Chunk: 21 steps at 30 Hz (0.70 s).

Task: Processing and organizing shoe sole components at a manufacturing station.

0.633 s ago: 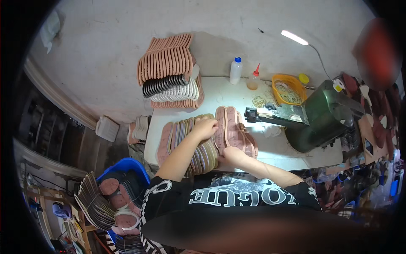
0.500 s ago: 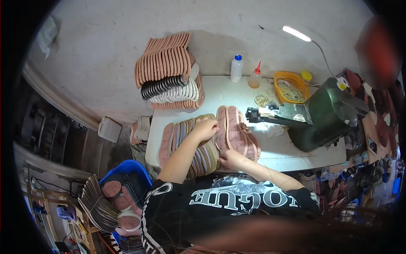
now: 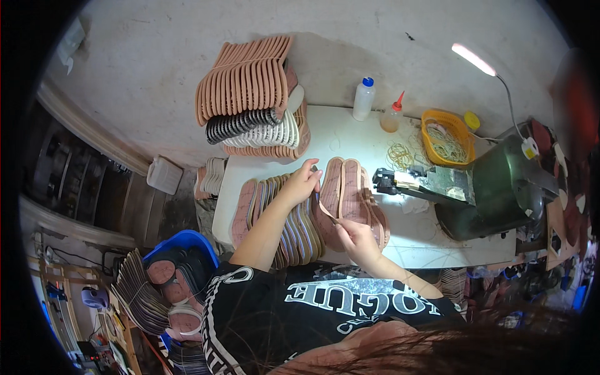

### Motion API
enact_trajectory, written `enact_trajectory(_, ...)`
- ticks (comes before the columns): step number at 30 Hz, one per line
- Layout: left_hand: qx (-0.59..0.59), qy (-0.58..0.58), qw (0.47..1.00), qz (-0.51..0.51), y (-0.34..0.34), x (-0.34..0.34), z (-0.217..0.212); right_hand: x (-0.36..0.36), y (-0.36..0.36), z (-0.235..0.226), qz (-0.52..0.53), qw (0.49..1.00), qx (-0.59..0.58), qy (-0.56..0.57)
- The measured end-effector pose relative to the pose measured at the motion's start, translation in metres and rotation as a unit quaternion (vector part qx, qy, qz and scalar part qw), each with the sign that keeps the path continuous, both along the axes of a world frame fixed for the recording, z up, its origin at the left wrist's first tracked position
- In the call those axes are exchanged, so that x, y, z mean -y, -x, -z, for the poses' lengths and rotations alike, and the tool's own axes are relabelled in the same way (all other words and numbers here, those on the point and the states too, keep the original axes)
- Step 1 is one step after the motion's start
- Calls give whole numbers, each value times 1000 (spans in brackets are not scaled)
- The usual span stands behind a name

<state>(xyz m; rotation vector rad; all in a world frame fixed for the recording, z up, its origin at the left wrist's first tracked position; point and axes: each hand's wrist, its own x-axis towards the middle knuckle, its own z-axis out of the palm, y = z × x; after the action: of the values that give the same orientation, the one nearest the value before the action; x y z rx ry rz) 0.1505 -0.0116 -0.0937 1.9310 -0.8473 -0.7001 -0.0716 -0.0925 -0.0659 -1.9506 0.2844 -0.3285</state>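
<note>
Between my hands a thin insole (image 3: 326,211) is held up, turned almost edge-on. The fingers of my left hand (image 3: 304,184) are closed on its far end, and my right hand (image 3: 357,240) pinches its near end. Below my left forearm stands a long row of insoles (image 3: 290,228) on edge, packed side by side, with pinkish and olive faces. Just right of the held piece, several pink insoles (image 3: 352,194) with pale rims lie overlapping on the white table (image 3: 431,247). My fingers partly hide the held insole.
A tied stack of tan, black and white soles (image 3: 244,84) stands at the table's back left. Behind are two bottles (image 3: 364,99) and a yellow basket (image 3: 448,137) of rubber bands. A dark green machine (image 3: 494,194) and lamp (image 3: 475,59) occupy the right; a blue tub (image 3: 209,240) sits lower left.
Both hands have come up from the insole row, with an insole now held between them. My right hand has shifted slightly right. The whole view has shifted a little.
</note>
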Motion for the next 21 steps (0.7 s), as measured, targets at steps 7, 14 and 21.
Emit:
enact_trajectory(7, 92, 40, 990, -99, -4, -6, 12, 26, 38, -43, 3, 998, 60, -17)
enact_trajectory(14, -293, 267, 910, 118, 32, -5, -38, 51, 81, -32, 30, 983, 178, 40)
enact_trajectory(21, -378, 354, 855, -27, 105, 34, -76, 52, 82, -21, -7, 979, 198, -42)
